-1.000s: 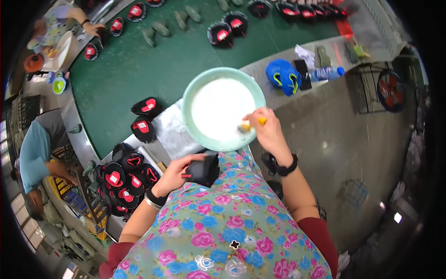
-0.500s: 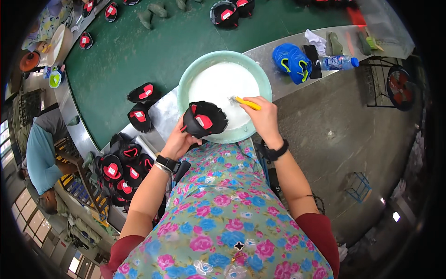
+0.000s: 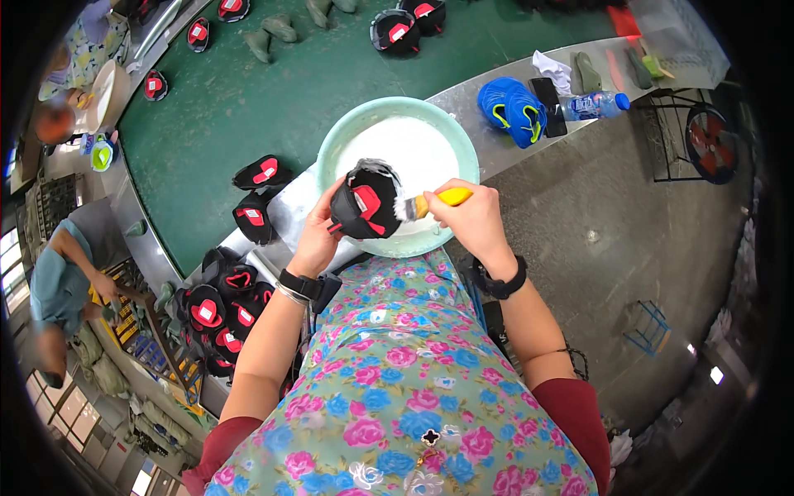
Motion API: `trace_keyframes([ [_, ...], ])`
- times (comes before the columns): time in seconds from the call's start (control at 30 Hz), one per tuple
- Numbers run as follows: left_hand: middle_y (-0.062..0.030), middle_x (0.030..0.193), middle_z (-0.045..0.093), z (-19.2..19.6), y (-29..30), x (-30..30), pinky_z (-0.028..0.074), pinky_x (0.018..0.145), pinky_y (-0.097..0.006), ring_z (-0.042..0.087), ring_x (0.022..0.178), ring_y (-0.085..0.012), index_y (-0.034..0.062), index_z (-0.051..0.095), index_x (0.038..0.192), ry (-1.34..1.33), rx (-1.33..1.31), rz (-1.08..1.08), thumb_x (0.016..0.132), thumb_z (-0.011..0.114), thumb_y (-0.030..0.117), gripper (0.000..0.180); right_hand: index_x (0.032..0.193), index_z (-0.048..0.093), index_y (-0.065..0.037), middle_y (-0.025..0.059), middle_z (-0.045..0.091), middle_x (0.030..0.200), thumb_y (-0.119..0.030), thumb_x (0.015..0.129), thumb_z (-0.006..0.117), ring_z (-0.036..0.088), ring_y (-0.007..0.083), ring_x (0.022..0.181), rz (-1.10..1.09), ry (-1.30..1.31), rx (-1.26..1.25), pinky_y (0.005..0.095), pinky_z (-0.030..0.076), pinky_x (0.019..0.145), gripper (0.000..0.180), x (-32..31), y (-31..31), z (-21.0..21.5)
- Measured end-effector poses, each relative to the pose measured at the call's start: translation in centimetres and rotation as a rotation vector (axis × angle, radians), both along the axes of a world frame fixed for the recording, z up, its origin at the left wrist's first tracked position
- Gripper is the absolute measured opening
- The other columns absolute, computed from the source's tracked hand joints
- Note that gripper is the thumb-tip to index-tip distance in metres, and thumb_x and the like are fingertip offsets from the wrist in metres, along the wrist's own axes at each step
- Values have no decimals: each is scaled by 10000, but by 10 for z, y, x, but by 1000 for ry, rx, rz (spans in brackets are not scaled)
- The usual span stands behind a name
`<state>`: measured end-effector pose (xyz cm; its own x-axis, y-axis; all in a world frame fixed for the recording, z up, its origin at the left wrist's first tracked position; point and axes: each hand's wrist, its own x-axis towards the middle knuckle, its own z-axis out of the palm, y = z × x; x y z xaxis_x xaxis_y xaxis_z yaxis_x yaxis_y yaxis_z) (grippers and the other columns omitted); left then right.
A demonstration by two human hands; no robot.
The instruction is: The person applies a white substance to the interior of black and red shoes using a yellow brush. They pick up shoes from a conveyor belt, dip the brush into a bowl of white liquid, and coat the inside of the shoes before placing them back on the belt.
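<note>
My left hand grips a black shoe upper with a red lining and a white label inside, tilted so its open underside faces up. White paste coats part of its far rim. A yellow-handled brush is pinched in my right hand, its white-coated bristles at the right edge of the upper. Both hands are over the near part of a pale green basin with white liquid in it. Left of the basin, two more black-and-red uppers lie at the green table's edge.
A heap of uppers is piled at my left. Along the metal ledge sit blue shoes, a phone and a water bottle. Further uppers and grey-green shoe lasts lie on the green table. A person works at far left.
The brush has come out of the white liquid and moved left and down to the upper's edge. The upper has been turned and raised slightly, and white paste now shows along its far rim.
</note>
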<state>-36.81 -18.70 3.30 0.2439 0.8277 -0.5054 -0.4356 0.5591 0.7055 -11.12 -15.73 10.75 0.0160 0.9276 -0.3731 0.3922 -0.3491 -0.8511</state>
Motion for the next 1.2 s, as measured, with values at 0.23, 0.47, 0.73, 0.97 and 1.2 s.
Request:
trace_keyframes([
  [0.23, -119, 1258, 625, 3, 16, -1, 587, 722, -349, 674, 984, -223, 102, 448, 1454, -91, -30, 63, 1006, 414, 20, 457, 870, 741, 7, 84, 695, 670, -144, 838, 773, 671, 112, 605, 66, 53, 30, 257, 513, 569, 158, 10, 4, 16],
  [0.47, -107, 682, 600, -11, 32, -16, 299, 391, -255, 408, 409, -156, 22, 645, 1060, -401, -516, -93, 995, 494, 324, 344, 933, 745, 9, 82, 729, 829, -64, 828, 771, 681, 108, 717, 156, 115, 231, 247, 520, 641, 131, 26, 38, 44],
  [0.73, -24, 598, 424, 16, 53, 12, 232, 385, -232, 337, 415, -88, 81, 607, 982, -616, -718, -339, 1005, 479, 308, 262, 912, 732, 13, 58, 720, 824, -50, 843, 759, 662, 94, 714, 248, 164, 262, 239, 505, 630, 97, 15, 77, 50],
  [0.97, -93, 1047, 664, -21, 163, -49, 573, 667, -331, 656, 751, -179, 81, 492, 1343, -58, -35, -78, 965, 506, 44, 380, 823, 694, 19, 38, 656, 652, -167, 895, 724, 592, 87, 598, 36, 9, 121, 246, 454, 554, 202, 45, 116, 52],
  [1.2, -160, 1133, 612, -134, 302, -46, 623, 777, -381, 691, 906, -266, 124, 238, 1510, 344, 87, 184, 888, 436, -142, 705, 809, 654, 31, 85, 684, 766, -220, 976, 631, 618, 133, 682, 152, -84, 388, 302, 480, 630, 302, 26, 211, 19],
])
